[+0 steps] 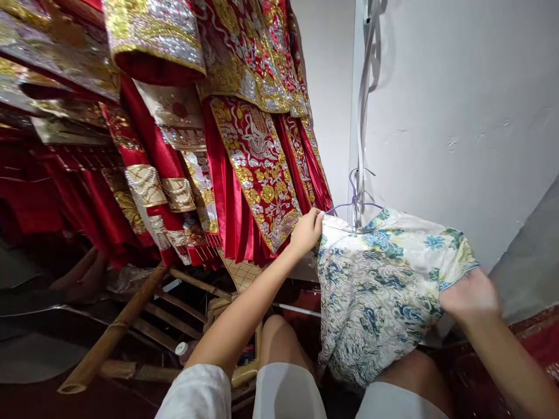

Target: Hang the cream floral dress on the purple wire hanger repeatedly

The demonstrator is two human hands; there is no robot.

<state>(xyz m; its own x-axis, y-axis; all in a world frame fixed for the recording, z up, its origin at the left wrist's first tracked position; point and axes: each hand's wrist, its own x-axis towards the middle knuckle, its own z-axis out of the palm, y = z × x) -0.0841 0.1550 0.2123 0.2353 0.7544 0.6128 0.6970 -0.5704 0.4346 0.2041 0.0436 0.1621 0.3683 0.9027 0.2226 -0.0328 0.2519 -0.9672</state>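
A white short-sleeved blouse (379, 273) with blue and green floral and wave patterns hangs in front of me on a thin purple wire hanger (354, 201). The hanger is at a pale upright bar (363, 87) against the wall. My left hand (308, 230) pinches the blouse's left shoulder, close to the hanger's end. At the other side, my right hand (471, 294) reaches into or behind the short sleeve; its fingers are hidden by the cloth. The blouse's lower part drapes over my knees.
Red costumes (266, 145) with gold and silver embroidery hang on the left. Below them lies a bamboo frame (126, 320), with a white-capped bottle (182, 349) beside it. A grey-white wall (458, 116) stands on the right, and red fabric (539, 343) lies at the lower right.
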